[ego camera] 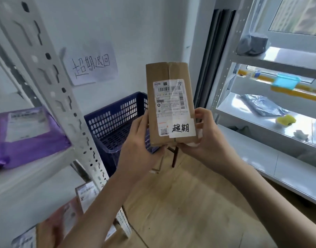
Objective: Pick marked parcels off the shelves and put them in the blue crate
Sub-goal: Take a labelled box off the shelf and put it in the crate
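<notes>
Both hands up: left hand [135, 140] and right hand [205, 136] grip the lower corners of a cardboard parcel [169, 97], held upright, its handwritten sticker [181, 128] facing us. It looks light and stiff, so holding it by the edges suits. Just beyond the left hand waits the blue crate [114, 120].

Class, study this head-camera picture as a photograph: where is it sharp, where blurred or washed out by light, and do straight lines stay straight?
Head view: the cardboard parcel held by both hands is sharpest, its marked sticker legible; the purple parcel and lower left corner are blurred; daylight from the window glares off the right shelves, washing them out; the wide lens bows the shelf upright.
</notes>
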{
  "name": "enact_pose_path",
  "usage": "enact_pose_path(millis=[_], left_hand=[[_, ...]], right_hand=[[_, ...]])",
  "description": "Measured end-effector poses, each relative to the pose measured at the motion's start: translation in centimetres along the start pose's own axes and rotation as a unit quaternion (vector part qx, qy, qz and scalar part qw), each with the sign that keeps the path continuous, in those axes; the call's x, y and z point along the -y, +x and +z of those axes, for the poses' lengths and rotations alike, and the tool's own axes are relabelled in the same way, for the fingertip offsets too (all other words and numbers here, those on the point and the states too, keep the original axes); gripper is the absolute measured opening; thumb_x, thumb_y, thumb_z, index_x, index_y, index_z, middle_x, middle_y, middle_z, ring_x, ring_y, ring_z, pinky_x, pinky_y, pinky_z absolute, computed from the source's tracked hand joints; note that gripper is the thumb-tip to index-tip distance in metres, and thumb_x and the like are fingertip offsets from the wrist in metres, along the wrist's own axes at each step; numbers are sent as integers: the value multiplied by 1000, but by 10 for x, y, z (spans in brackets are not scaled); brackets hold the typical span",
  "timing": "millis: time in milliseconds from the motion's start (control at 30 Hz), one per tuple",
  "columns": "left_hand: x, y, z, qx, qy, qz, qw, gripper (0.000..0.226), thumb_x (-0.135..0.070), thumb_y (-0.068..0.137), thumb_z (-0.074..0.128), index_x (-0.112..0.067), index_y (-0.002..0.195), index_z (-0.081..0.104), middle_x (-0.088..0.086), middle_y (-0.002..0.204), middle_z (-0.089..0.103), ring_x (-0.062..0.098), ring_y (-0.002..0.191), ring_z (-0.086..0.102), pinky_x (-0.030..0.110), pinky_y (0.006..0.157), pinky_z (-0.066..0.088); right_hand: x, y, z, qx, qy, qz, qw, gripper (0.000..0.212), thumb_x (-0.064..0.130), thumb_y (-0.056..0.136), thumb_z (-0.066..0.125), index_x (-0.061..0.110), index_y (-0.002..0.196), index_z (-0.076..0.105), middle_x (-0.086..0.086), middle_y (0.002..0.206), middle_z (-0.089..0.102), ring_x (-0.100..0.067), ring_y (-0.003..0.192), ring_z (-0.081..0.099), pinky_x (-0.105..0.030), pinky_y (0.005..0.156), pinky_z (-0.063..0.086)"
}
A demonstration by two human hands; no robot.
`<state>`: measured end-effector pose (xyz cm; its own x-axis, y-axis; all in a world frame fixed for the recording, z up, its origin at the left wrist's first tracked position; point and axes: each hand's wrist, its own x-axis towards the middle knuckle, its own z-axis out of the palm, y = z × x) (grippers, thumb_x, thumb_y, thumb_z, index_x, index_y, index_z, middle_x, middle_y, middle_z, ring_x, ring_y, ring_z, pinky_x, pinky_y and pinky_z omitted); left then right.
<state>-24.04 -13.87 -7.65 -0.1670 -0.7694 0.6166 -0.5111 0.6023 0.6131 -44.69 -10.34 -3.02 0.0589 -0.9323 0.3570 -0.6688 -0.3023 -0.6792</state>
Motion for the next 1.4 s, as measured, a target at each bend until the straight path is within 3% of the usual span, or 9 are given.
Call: enact_pose_path(millis=[200,333,533,700,900,1033,1100,1200,1400], left_hand=[[52,50,40,14,6,-21,1000,92,-26,79,86,-7,154,37,4,145,47,3,135,43,16,107,43],[87,81,66,-7,6,-68,998,95,-26,79,86,-13,157,33,-2,148,44,-4,133,44,9,103,40],[160,130,105,-61,64,-140,986,95,-25,77,87,-13,156,35,-1,146,46,1,133,48,13,104,43],[208,166,141,-82,105,-220,966,98,-25,77,86,-13,158,31,0,148,44,6,131,50,13,102,45],[264,183,172,-25,137,-311,940,99,-32,78,84,-20,159,28,-8,153,37,6,128,50,15,99,45],[303,195,186,28,117,-367,923,101,-33,78,84,-27,159,25,-14,152,32,10,125,53,19,95,45],[323,198,191,53,113,-383,915,98,-34,79,84,-27,158,26,-12,151,33,11,125,52,20,94,44],[351,200,196,66,87,-407,907,90,-37,80,85,-24,153,34,-10,149,39,7,127,49,17,96,38],[398,190,208,98,67,-433,894,81,-27,81,83,-20,148,40,-3,143,44,11,128,49,16,95,35]], right_hand=[[-49,71,18,19,10,16,1000,84,36,72,87,37,132,28,32,121,49,9,106,55,-26,76,58],[-86,132,37,60,12,6,998,88,35,71,88,38,134,27,26,122,54,4,103,59,-28,78,59],[-139,245,77,152,31,-31,987,87,38,72,86,42,134,25,32,118,49,12,102,57,-20,74,58],[-189,328,113,240,46,-52,968,84,38,73,86,49,127,23,24,126,53,6,106,60,-26,81,59],[-244,387,158,334,63,-22,940,92,53,67,86,39,136,26,34,116,48,6,105,58,-22,85,54],[-270,411,190,378,60,27,924,113,72,50,78,27,140,25,26,119,54,1,108,59,-27,90,53],[-279,421,207,398,43,52,915,114,66,53,83,21,141,26,17,123,57,-2,106,58,-26,87,52],[-297,433,234,408,15,61,911,97,44,68,88,19,139,27,7,129,59,-11,108,61,-31,84,55],[-323,446,282,420,-55,57,904,85,35,74,85,20,133,27,-2,130,57,-22,109,62,-41,86,57]])
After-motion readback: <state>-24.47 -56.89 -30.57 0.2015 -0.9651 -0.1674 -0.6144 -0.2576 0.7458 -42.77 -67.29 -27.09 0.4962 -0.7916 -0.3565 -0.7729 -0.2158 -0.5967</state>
